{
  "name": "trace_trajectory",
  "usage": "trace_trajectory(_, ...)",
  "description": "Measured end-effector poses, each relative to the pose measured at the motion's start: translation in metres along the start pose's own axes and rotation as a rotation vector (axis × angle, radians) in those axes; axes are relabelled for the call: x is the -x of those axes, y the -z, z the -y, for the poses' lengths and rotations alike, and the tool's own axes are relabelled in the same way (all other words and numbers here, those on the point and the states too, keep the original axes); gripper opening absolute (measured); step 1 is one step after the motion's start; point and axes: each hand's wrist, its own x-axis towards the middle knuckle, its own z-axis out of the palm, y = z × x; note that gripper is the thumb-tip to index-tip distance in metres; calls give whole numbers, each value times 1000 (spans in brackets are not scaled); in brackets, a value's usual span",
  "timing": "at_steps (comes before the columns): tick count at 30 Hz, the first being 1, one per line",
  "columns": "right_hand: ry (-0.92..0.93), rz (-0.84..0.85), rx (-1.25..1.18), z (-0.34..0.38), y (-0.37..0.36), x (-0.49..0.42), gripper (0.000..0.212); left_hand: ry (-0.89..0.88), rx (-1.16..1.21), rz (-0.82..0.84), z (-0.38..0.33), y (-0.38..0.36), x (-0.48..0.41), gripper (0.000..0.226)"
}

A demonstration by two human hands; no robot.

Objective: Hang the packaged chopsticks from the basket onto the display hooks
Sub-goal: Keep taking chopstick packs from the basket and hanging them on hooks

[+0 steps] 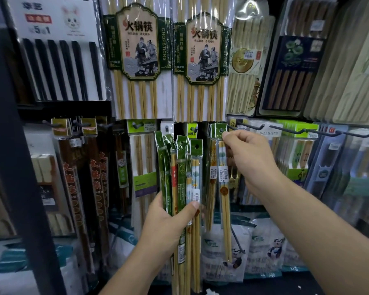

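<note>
A person stands close to a shop display wall crowded with packaged chopsticks. The left hand (168, 218) is closed around a bundle of chopstick packs (180, 177) with green header cards, held upright in front of the lower row. The right hand (248, 158) pinches the green header of a single chopstick pack (223, 177) at a dark display hook (246, 126), with more packs hanging just behind it. Above hang two large hot-pot chopstick packs (136, 58), with black chopsticks (60, 67) to the left. Bare hooks (320, 132) jut out at right. White bagged goods (228, 248) sit on the shelf below.
</note>
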Motion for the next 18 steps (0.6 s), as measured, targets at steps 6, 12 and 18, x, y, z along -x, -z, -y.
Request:
trace_trajectory(6, -8, -13, -8, -2, -3, -2, 26, -2, -5, -29, 5, 1, -2, 71)
trace_trajectory(12, -1, -29, -1, -8, -4, -6, 25, 1, -25, -3, 6, 0, -2, 44)
trace_trajectory(18, 17, -86, 51, -23, -15, -15, 44, -4, -32, -15, 10, -2, -4, 55)
